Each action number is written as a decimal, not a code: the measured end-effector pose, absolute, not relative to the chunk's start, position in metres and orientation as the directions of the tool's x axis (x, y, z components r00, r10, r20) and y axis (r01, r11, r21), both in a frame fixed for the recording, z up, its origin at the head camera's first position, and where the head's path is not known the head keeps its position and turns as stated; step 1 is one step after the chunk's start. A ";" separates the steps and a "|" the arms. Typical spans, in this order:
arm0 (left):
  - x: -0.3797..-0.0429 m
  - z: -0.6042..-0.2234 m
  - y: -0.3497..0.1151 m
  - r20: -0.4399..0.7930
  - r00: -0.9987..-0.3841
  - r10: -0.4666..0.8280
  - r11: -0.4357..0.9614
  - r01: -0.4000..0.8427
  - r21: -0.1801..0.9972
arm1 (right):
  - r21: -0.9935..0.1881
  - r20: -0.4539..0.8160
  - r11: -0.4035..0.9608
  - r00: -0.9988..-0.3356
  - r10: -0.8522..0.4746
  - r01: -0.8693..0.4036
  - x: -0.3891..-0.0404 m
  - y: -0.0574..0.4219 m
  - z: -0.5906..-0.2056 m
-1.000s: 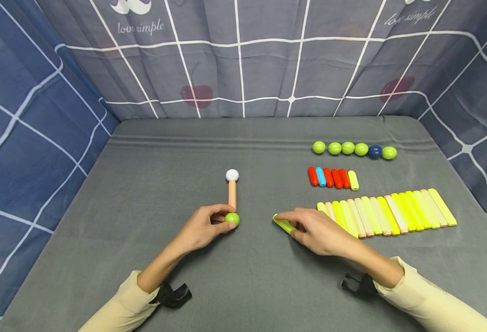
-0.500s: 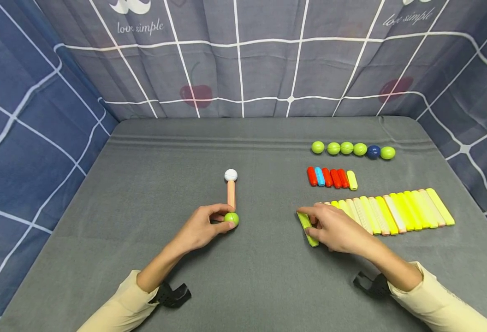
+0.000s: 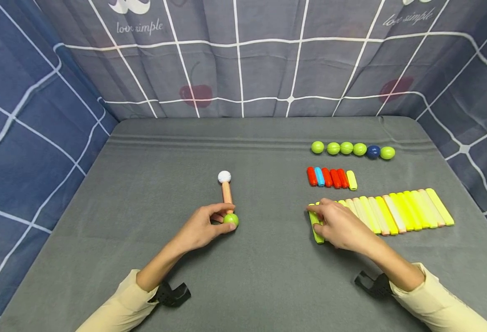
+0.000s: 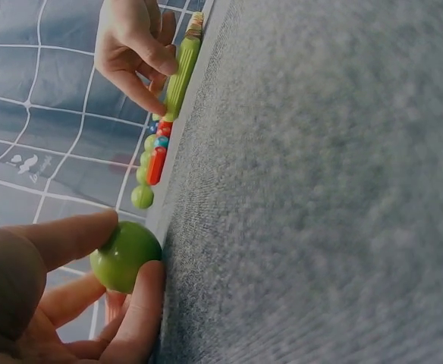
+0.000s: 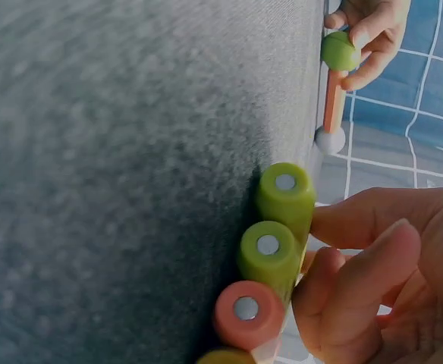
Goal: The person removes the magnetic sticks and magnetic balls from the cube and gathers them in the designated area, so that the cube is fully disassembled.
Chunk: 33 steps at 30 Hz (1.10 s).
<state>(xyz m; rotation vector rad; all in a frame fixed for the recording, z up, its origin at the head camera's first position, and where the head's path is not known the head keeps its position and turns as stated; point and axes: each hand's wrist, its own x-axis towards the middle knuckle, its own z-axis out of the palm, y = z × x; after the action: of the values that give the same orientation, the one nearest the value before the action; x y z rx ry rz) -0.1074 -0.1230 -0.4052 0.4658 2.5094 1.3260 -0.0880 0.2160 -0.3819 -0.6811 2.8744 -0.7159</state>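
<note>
My left hand (image 3: 205,226) pinches a glossy green ball (image 4: 127,256) between thumb and fingers, low over the grey cloth. A peach-coloured magnetic rod (image 3: 227,192) runs from that ball to a white ball (image 3: 224,177) at its far end, tilted slightly left. On the right, my other hand (image 3: 342,227) holds a yellow-green rod (image 3: 316,228) by its side and far end, fingers bent over it. This rod lies at the left end of a row of similar rods (image 3: 386,214). Silver discs show in the rod ends in the right wrist view.
Behind the long rods lies a row of short red, blue and yellow rods (image 3: 332,177). Farther back, several green balls (image 3: 346,148) and a dark blue ball (image 3: 373,152) form a line. Checked curtains (image 3: 260,69) border the table.
My right hand has carried the yellow-green rod rightward and laid it against the row. The white ball and peach rod have swung a little left; my left hand has barely moved.
</note>
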 end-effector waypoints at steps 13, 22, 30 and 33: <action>-0.099 -0.408 -0.122 -0.175 -0.854 0.490 0.310 -0.017 0.951 | -0.656 -0.022 0.690 -0.906 -0.424 -0.307 -0.085 0.211 -0.381; -0.088 -0.406 -0.100 -0.254 -0.818 0.516 0.173 -0.191 0.966 | -0.843 0.017 0.448 -0.848 -0.529 -0.297 -0.081 0.170 -0.385; -0.086 -0.404 -0.096 -0.284 -0.802 0.525 0.147 -0.244 0.959 | -0.770 0.058 0.497 -0.820 -0.570 -0.400 -0.084 0.140 -0.395; -0.086 -0.404 -0.097 -0.282 -0.803 0.526 0.141 -0.244 0.959 | -0.759 0.054 0.514 -0.826 -0.561 -0.399 -0.086 0.133 -0.395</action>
<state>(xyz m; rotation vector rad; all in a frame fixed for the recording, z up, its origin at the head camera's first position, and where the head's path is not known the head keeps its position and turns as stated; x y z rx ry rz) -0.0863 -0.0968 -0.4044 0.2698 1.8461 1.7205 -0.0861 0.1330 -0.3949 -0.8215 2.5563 -1.2032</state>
